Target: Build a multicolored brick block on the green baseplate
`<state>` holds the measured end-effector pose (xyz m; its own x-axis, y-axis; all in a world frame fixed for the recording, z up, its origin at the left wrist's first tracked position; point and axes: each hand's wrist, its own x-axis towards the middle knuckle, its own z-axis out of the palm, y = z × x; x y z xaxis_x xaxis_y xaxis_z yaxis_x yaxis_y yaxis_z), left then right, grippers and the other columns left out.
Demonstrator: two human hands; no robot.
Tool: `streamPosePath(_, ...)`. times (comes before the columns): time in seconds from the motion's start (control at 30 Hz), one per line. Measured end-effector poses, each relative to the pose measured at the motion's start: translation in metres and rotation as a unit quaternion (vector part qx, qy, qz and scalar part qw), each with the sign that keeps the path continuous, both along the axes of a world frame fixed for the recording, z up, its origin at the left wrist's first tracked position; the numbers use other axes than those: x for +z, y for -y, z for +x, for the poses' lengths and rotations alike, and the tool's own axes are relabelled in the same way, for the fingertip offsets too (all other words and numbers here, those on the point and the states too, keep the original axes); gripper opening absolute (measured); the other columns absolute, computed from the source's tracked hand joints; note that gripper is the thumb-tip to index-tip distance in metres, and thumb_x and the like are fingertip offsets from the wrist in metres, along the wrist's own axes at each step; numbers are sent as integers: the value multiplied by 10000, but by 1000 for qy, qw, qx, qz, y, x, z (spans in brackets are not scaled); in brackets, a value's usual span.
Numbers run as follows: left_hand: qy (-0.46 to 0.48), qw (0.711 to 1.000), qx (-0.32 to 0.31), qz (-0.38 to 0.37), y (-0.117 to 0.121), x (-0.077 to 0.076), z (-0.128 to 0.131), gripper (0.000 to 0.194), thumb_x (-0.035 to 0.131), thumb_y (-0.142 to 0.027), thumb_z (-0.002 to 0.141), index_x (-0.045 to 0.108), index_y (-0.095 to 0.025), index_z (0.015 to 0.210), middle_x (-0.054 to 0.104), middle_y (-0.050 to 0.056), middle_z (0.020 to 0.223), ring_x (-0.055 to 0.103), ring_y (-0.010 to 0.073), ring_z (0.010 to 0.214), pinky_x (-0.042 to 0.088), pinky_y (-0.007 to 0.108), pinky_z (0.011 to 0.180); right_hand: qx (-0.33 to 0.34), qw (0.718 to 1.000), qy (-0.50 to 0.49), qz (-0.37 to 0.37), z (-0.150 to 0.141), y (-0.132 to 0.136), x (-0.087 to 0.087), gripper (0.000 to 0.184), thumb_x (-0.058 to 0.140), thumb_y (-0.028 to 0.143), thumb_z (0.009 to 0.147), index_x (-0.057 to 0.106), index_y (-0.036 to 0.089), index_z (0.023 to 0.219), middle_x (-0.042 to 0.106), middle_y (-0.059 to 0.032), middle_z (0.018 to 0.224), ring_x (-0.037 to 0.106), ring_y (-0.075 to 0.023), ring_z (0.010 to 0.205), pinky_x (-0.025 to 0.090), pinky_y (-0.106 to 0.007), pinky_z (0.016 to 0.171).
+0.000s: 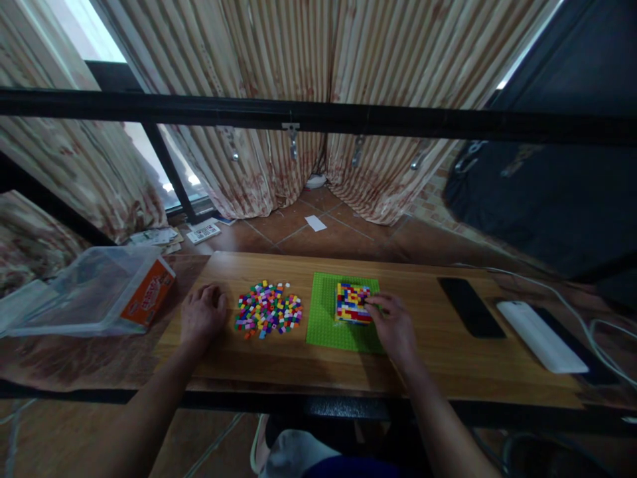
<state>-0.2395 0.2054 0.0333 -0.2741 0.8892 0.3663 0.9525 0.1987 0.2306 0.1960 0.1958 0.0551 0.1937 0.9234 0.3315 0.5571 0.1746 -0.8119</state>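
A multicoloured block structure built of small toy bricks (352, 313) stands on the green baseplate (322, 325). My right hand (393, 325) reaches over its right side, with thumb and fingertips pinched together at the upper right edge. Whatever sits between those fingertips is too small to make out. Left of the baseplate lies a loose pile of small coloured bricks (269, 309). Beside that pile, my left hand (203, 313) rests on the wooden board, its fingers loosely bent, the thumb apart, and nothing visible in it.
A clear plastic box with an orange label (149, 292) stands at the left. On the right lie a black phone (472, 307), a white oblong device (541, 336) and a white cable (597, 332). A dark metal bar (318, 114) crosses above the wooden board (279, 368).
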Motion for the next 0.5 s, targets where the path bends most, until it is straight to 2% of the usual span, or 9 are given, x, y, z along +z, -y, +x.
streamPosePath(0.13, 0, 1000, -2, -3, 0, 0, -1, 422, 438, -401, 885, 654, -169, 1164, 670, 165, 1226, 593, 344, 1157, 442, 505, 1042, 10, 1000, -17, -9, -4, -9, -6, 242, 665, 464, 814, 777, 249, 820, 668, -85, 1066, 632, -254, 1058, 473, -463, 1002)
streamPosePath(0.27, 1, 1000, 1, -12, 0, 0, -1, 446, 432, -410, 892, 656, -148, 1176, 660, 184, 1254, 588, 360, 1162, 439, 525, 1044, 3, 994, -100, -39, -5, -14, -11, 234, 738, 469, 721, 784, 249, 787, 698, -81, 1052, 645, -256, 1048, 481, -462, 982)
streamPosePath(0.4, 1, 1000, 7, -21, 0, 0, -1, 454, 433, -419, 896, 663, -141, 1171, 653, 185, 1273, 573, 360, 1182, 433, 511, 1054, -8, 960, -267, -90, -9, -17, -17, 289, 828, 460, 585, 767, 236, 758, 759, -51, 922, 689, -243, 898, 530, -452, 879)
streamPosePath(0.5, 1, 1000, 4, -16, 1, 0, 1, 437, 435, -404, 902, 658, -148, 1177, 656, 174, 1264, 571, 344, 1185, 425, 493, 1067, -14, 939, -328, -103, -11, -17, -22, 329, 853, 427, 545, 761, 231, 793, 773, -35, 895, 694, -223, 811, 557, -428, 805)
